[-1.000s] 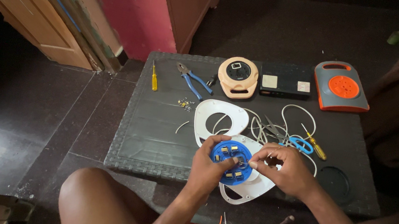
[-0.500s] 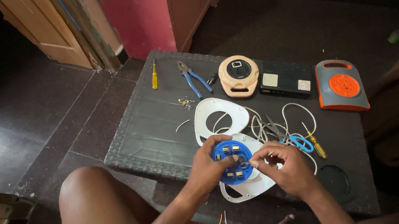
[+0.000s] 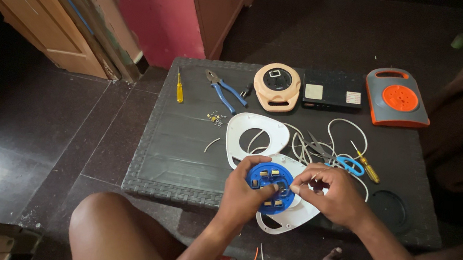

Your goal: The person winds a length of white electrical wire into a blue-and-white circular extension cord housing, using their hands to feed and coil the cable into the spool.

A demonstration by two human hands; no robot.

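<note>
The round socket part (image 3: 270, 187) sits at the near edge of the table (image 3: 180, 153), on a flat cover (image 3: 292, 214), between the left hand (image 3: 246, 195) and the right hand (image 3: 331, 192). Another cover (image 3: 255, 136) lies behind it. Pliers (image 3: 222, 89) and a screwdriver (image 3: 180, 85) lie near the far left corner. Two cord reels (image 3: 277, 86) (image 3: 395, 105) sit along the far edge, a box (image 3: 333, 93) between them.

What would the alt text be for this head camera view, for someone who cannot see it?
Seen from above, a person's left hand holds a round blue plastic socket disc while the right hand pinches at its edge, over a white plastic reel shell on a dark woven table. Blue-handled pliers and an orange-and-grey cable reel lie beyond.
</note>
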